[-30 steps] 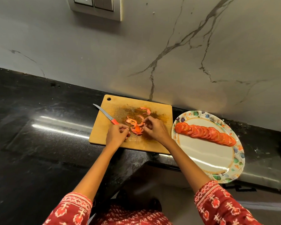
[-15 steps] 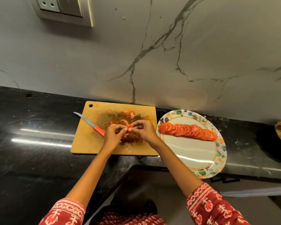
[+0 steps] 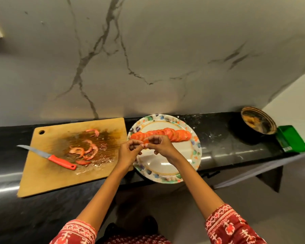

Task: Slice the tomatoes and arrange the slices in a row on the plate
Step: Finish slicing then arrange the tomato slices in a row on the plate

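Left hand [image 3: 129, 152] and right hand [image 3: 161, 145] meet over the plate's [image 3: 165, 176] left side, both pinching one small tomato slice [image 3: 146, 141] between fingertips. Just beyond, a row of overlapping slices [image 3: 173, 135] lies across the plate. On the cutting board [image 3: 42, 173] to the left rest the knife [image 3: 60, 161] and tomato scraps [image 3: 84, 150]. Both stand on the dark counter [image 3: 227, 148].

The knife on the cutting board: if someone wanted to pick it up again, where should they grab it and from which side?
Take the knife by its red handle, which lies flat on the cutting board and points toward the near right. The bare blade points far left, so the hand should probably come in from the near side, over the board's front edge. The tomato scraps just beyond the handle stay clear that way.
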